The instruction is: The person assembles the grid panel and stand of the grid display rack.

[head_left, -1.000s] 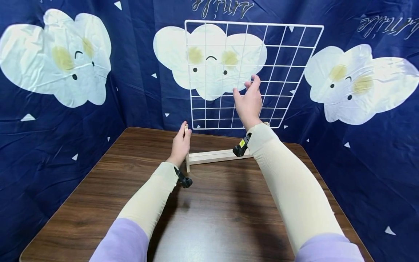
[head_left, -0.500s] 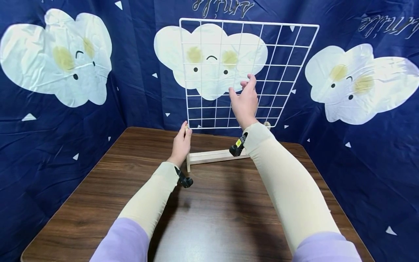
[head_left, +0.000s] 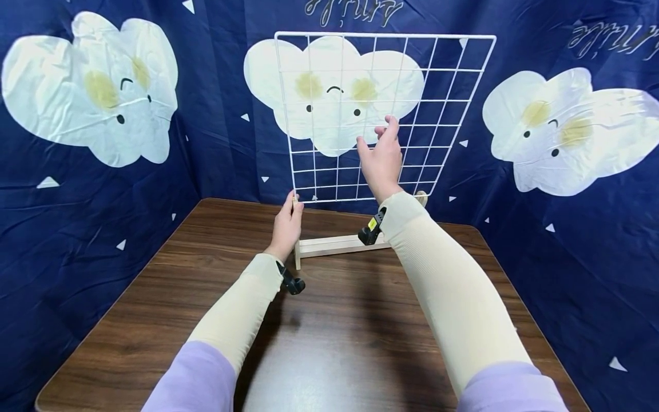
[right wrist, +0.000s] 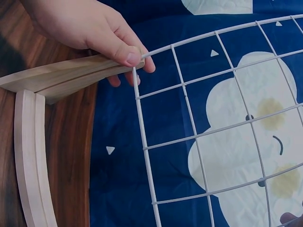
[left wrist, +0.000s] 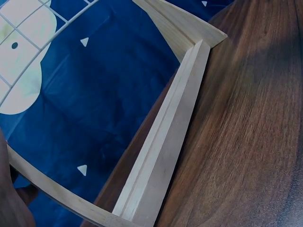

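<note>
A white wire grid panel [head_left: 386, 35] stands raised above a pale wooden stand [head_left: 334, 246], its lower left corner at the top of the stand's left upright. My right hand [head_left: 382, 163] holds the panel near its middle, index finger pointing up. Where its fingers meet the wires is partly hidden. The left hand [head_left: 285, 229] pinches the top of the left upright. In the right wrist view, the left thumb and fingers [right wrist: 132, 57] close round the upright's tip, right beside the corner of the grid [right wrist: 145, 147]. The grooved crossbar [left wrist: 161, 142] joins both uprights low down.
A brown wood-grain table [head_left: 329, 320] lies under the stand. Dark blue cloth [head_left: 216, 131] with white clouds hangs close behind and on both sides. The stand's right upright tip [head_left: 421, 198] shows by the panel's lower right corner.
The right hand has moved left with the grid panel, bringing its lower left corner over to the left upright's top. The left hand stays at the upright.
</note>
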Tool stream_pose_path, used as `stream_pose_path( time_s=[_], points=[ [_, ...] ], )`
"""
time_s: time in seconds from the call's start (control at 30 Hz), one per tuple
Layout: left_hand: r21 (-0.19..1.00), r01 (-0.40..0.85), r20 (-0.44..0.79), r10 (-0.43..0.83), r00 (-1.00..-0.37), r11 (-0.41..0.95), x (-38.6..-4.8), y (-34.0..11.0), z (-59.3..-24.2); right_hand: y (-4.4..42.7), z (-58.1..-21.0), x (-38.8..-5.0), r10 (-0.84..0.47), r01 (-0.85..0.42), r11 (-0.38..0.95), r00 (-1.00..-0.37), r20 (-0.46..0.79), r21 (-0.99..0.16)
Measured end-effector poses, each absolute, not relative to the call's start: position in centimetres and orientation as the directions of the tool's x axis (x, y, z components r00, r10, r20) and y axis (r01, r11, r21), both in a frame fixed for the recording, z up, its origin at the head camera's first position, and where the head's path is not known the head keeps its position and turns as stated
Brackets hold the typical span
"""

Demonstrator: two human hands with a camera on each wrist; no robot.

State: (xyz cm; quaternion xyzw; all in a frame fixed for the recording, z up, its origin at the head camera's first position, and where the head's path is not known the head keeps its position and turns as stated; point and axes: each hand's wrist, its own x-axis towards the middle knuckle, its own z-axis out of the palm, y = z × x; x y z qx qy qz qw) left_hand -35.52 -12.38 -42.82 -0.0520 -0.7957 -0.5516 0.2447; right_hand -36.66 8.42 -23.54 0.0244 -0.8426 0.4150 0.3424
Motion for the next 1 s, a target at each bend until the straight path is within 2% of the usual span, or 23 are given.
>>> stream_pose_path(
  time_s=[1.0],
  points=[
    [0.852,0.333,0.433,-0.186,-0.882,0.403,-35.2,-12.3,-42.6,8.7,-24.4,-38.0,0.223,-0.356,0.632,-0.767,0.602,-0.688]
  ],
)
